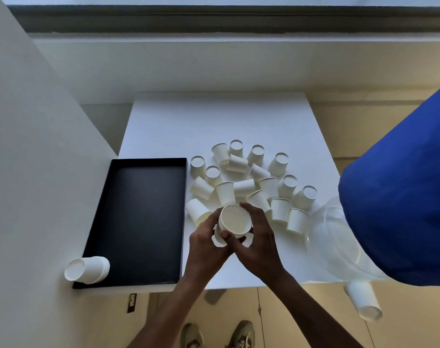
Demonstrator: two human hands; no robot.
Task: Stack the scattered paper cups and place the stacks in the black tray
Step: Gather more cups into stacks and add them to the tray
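Note:
Both hands meet over the table's front middle around a short stack of white paper cups (235,219), bottom facing me. My left hand (206,243) grips its lower left side and my right hand (257,238) wraps its right side. Behind them lie several scattered white paper cups (244,177), some upside down, some on their sides. A black tray (138,222) sits at the left of the table. A finished stack of cups (88,269) lies on its side at the tray's near left corner.
A white table (213,121) carries everything, with a white wall panel along its left. A clear plastic bag (331,247) lies at the right edge under a blue cloth (402,197). One cup (364,301) lies below the table's right corner. My shoes show on the floor.

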